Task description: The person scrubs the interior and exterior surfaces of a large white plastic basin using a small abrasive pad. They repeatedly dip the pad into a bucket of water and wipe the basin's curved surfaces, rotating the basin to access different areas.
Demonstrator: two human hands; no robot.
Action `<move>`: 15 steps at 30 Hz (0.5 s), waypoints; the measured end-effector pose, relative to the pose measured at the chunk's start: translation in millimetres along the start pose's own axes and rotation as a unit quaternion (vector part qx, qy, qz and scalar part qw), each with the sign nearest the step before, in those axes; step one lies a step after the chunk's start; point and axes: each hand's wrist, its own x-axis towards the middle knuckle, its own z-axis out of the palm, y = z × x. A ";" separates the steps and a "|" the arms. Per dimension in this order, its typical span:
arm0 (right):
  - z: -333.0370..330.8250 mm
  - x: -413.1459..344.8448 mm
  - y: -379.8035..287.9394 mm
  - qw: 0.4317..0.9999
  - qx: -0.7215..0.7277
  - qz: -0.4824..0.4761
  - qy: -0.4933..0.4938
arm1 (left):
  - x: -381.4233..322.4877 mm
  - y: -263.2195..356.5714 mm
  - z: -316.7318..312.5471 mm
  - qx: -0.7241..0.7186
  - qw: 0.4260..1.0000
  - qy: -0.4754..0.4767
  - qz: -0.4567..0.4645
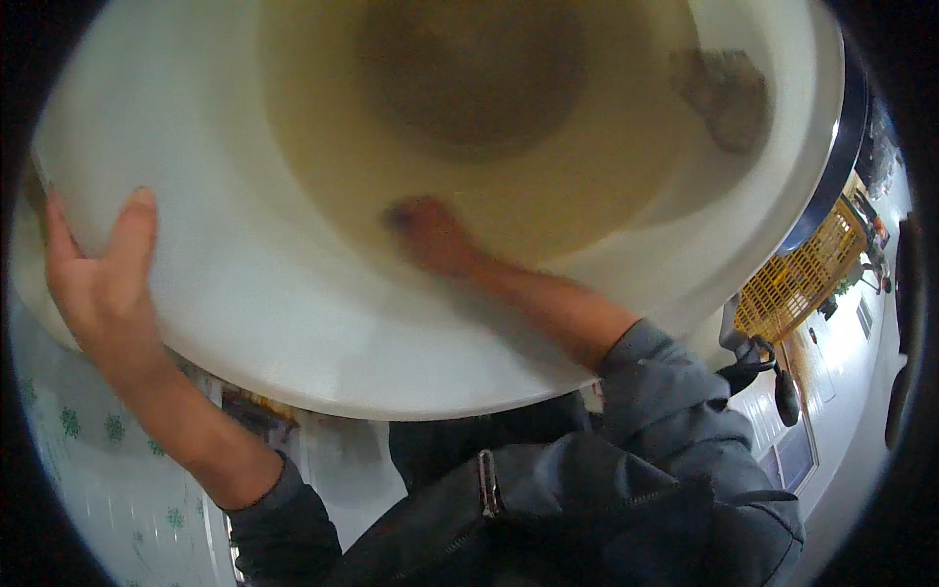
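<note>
A large white basin (242, 337) fills most of the view, with cloudy yellowish water (506, 198) in it. My left hand (106, 271) holds the basin's rim at the left, its thumb on the inner wall and a finger along the edge. Inside, my right hand (429, 231) reaches down into the water near the basin's near wall. Its fingers are blurred and dark at the tips, so whether they hold something is unclear. A wet, grey-brown cloth-like piece (722, 99) lies against the wall at the right.
Across the water's far part spreads a dark round patch (469, 73), perhaps a shadow or reflection. Beyond the right rim are a dark blue tub edge (814, 213) and a yellow plastic crate (799, 271). Below left is a pale surface with green printed motifs (114, 425).
</note>
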 end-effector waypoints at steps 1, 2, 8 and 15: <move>2.2 3.0 -65.8 0.988 0.149 -0.026 0.019 | -4.5 -13.6 -7.0 0.020 1.000 0.000 -0.021; -0.9 5.0 -131.8 0.955 0.288 -0.053 0.037 | -5.1 -19.4 -7.6 0.010 1.000 0.005 -0.021; -96.1 -49.6 172.9 0.957 -0.280 -0.069 -0.035 | 2.6 -1.0 -3.8 0.025 0.999 0.010 0.041; 21.5 4.3 47.0 0.999 0.009 0.020 0.043 | 11.2 -27.4 -2.9 0.047 0.997 0.047 0.048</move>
